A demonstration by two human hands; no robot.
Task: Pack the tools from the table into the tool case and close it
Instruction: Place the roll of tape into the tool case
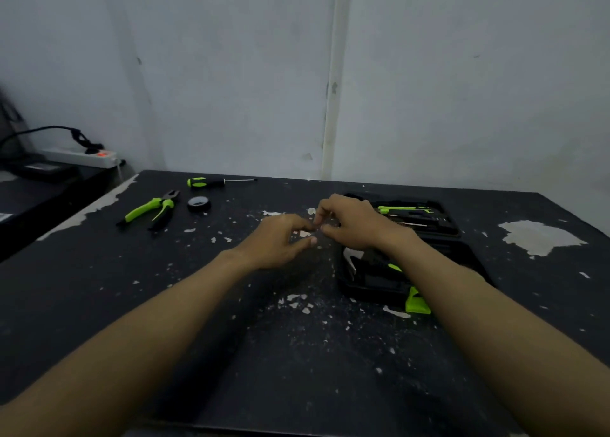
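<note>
The black tool case (373, 284) lies open on the right of the table, with a green latch (417, 302) at its near edge. Its far half holds a green-handled tool (396, 209) and other dark tools. Green-handled pliers (150, 208), a roll of black tape (199, 202) and a green-and-black screwdriver (214, 182) lie at the far left of the table. My left hand (277, 241) and my right hand (350, 222) meet fingertip to fingertip just left of the case. The right fingers are curled; whether they pinch something small is unclear. My right forearm hides part of the case.
The black table top (231, 354) is scarred with white flakes and chips. A white wall stands close behind it. A lower dark surface at the left carries a white power strip (82, 157) with a black cable.
</note>
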